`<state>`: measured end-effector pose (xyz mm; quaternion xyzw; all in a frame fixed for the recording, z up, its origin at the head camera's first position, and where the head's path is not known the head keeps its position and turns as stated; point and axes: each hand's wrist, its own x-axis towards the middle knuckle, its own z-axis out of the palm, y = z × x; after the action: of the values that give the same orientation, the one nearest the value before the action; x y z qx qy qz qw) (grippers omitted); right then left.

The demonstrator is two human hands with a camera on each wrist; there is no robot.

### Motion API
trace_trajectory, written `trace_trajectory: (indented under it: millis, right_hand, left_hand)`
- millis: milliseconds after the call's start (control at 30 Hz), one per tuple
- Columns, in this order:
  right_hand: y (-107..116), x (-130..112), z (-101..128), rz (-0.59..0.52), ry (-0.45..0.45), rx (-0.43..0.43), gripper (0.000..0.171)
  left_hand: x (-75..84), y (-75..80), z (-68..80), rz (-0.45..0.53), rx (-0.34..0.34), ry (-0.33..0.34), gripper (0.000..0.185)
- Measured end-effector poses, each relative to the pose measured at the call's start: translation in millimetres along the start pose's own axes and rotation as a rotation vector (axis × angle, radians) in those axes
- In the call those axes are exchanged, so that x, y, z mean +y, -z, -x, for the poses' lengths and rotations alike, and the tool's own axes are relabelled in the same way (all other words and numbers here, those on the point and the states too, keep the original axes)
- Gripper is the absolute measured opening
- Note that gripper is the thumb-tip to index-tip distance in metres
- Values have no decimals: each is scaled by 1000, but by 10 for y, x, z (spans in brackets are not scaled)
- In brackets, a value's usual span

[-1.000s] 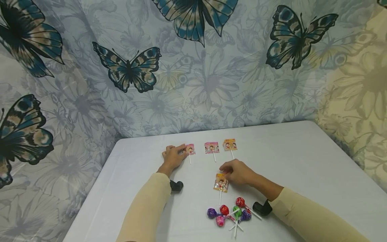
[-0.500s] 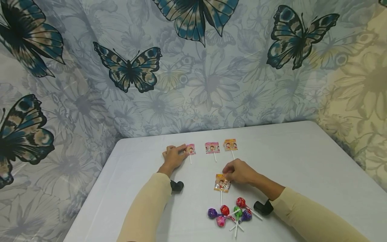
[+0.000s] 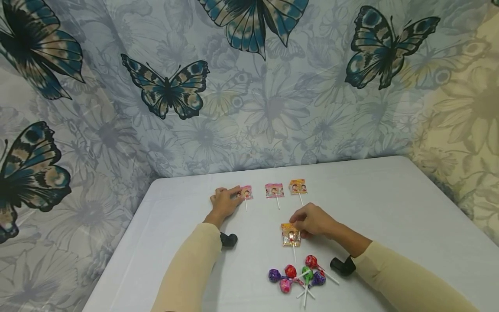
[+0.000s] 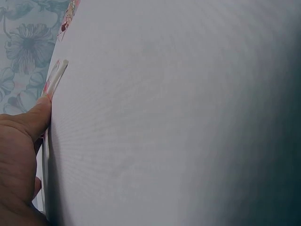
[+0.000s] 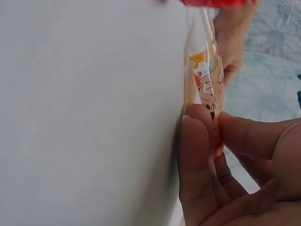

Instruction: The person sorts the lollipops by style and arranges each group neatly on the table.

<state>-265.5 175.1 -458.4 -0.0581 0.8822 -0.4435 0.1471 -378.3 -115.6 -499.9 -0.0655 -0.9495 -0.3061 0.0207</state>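
- The right hand (image 3: 313, 221) pinches the top edge of a flat lollipop (image 3: 290, 235) between thumb and fingers (image 5: 197, 160); the wrapper is lifted a little at this edge, and its stick points toward the person.
- This lollipop is in the middle of the table (image 3: 390, 208), just in front of a small pile of round lollipops (image 3: 296, 277).
- The left hand (image 3: 225, 201) rests flat on the table, fingers straight, its fingertip touching the left packet (image 3: 246, 192) of a row of three.
- The middle packet (image 3: 274, 190) and the right packet (image 3: 298, 186) lie apart, sticks toward the person.
- The pinch holds only the thin wrapper edge, so I think the lollipop may slip or swing down when it is lifted.
- The stick hangs near the pile; a low move could push the round ones and make them roll.
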Motion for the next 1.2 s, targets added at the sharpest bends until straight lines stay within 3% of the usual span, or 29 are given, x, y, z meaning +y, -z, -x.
trace_trajectory:
  millis: [267, 1200]
  right_hand:
    - [163, 24, -47, -44, 46, -18, 15]
    - [987, 201, -281, -1, 109, -5, 19]
  left_hand:
    - [2, 15, -15, 2, -10, 20, 45]
    - [-3, 20, -19, 2, -11, 2, 44]
